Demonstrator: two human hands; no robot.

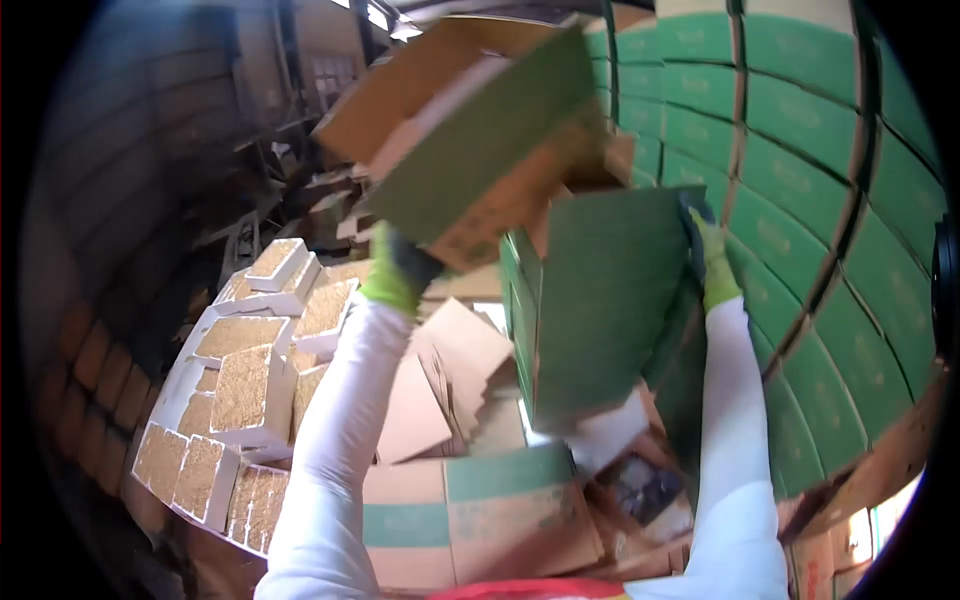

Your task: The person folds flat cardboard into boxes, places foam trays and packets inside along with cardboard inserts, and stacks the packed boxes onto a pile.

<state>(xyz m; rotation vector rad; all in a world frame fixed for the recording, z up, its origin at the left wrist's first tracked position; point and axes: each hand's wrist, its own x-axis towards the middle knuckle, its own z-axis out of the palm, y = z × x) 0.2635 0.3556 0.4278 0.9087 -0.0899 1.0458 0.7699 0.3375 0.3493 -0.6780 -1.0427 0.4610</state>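
My left hand [405, 265], in a dark and yellow-green glove, is closed at the lower left corner of an open cardboard box [490, 140]. That box is tilted in the air, green and brown outside, and smeared by motion. My right hand [708, 245], gloved the same way, grips the upper right edge of a green cardboard box [610, 300]. This second box stands nearer to me, its green side facing me. Part of the fingers of both hands is hidden.
White-edged blocks with rough tan faces [245, 390] are piled on the left. Flat cardboard pieces [465, 350] lie in the middle, behind a green-and-brown carton [520, 520]. A tall stack of green boxes [800, 200] rises along the right.
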